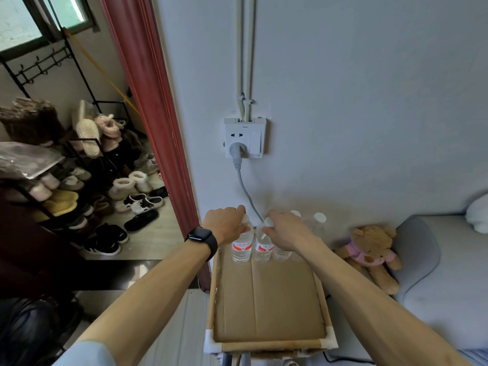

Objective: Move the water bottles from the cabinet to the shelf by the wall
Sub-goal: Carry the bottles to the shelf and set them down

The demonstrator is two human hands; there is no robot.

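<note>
Setting down: two water bottles being stood on the shelf (266, 299) by the wall, lower middle of the frame.
Left hand (227, 224): wrapped around the neck of the left bottle (241, 248), fingers curled over its cap.
Right hand (284, 229): wrapped around the neck of the second bottle (262, 247), its white cap showing beside the thumb.
Where the bottles were: both at the far end of the shelf, close to the wall, side by side and almost touching.
More bottles: a third bottle (281, 253) partly hidden under the right wrist, and a fourth bottle (319, 223) further right with its white cap showing; all in one row along the wall.
Which way they pointed: standing up, long side running up and down, caps on top, red labels facing the camera.
Shelf floor: flat brown cardboard, bare on the near side.
Step in hand: looked like the put-down part, bottoms seeming to rest on the cardboard, though hard to be sure.
Next move: likely needed both hands to let go gently and lift straight up, so no bottle tipped into the next one.
Then: probably back to the cabinet for more; cabinet not in view.
Nearby: gray cord (245, 191) hanging from the wall plug (236, 150) just behind the bottles; teddy bear (371, 253) at lower right.
</note>
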